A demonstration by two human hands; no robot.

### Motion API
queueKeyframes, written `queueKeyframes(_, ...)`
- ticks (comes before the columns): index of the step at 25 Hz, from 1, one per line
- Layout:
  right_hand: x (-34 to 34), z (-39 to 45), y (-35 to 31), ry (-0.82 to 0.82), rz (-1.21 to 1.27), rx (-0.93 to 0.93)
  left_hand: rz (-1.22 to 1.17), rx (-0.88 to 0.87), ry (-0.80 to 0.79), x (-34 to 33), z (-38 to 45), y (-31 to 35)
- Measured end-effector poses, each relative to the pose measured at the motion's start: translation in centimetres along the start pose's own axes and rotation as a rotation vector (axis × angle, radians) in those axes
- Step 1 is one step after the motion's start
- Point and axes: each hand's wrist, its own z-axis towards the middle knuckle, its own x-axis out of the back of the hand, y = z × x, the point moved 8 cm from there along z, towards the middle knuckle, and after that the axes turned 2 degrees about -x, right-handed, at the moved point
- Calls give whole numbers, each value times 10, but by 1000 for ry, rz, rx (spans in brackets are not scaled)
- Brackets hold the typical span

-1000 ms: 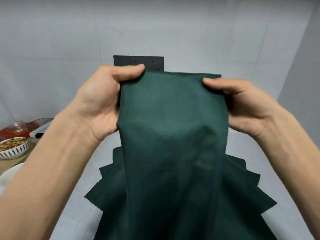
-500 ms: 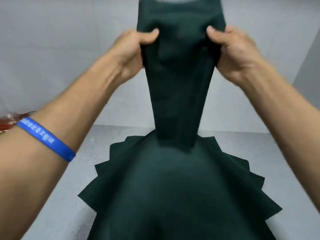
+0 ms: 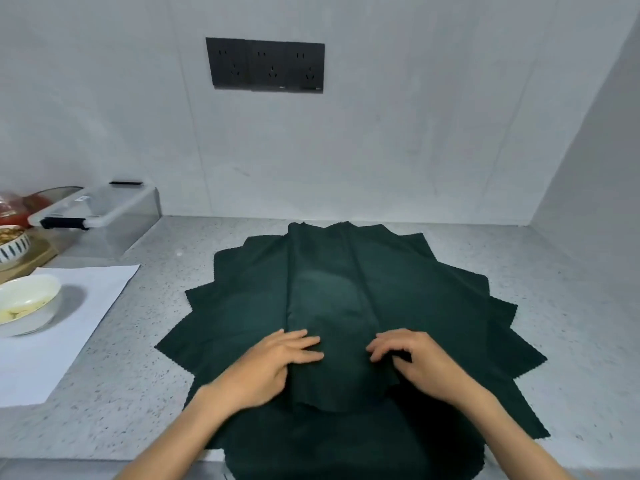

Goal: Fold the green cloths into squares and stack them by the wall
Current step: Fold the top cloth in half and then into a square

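Observation:
A pile of dark green cloths (image 3: 450, 306) is fanned out on the grey counter (image 3: 145, 393), their zigzag corners pointing all round. On top lies one narrow, folded green cloth (image 3: 325, 299), running from near the wall towards me. My left hand (image 3: 277, 365) holds its near left edge, with fingers on top and the thumb hidden under the fabric. At the near right edge my right hand (image 3: 412, 358) pinches the cloth with curled fingers. Both hands are low on the pile.
A white sheet (image 3: 69, 306) lies on the counter at left with a white bowl (image 3: 27, 303) on it. Behind them stand a clear lidded box (image 3: 104, 216) and a patterned bowl (image 3: 14, 240) of food. A black socket strip (image 3: 265, 65) is on the wall.
The cloth was held high in the air by both hands. It has come down and now lies flat on the pile, with my hands lowered to its near end.

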Motion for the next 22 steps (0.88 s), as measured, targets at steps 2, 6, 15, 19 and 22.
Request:
queueKeyframes(2,10,4,0,46,43,-85,-70,29,13,-1,-5,0)
queueKeyframes(6,20,45,6,178,86,-336,-106,195,88,4,7,-5)
queueKeyframes(15,-8,86,22,314,-16,-489,141,311,-28,-24,17,6)
queueKeyframes(19,-3,78,24,391,-42,-469,121,299,-69,-26,23,10)
queueKeyframes(22,-2,73,23,408,-51,-472,129,293,-72,-25,26,13)
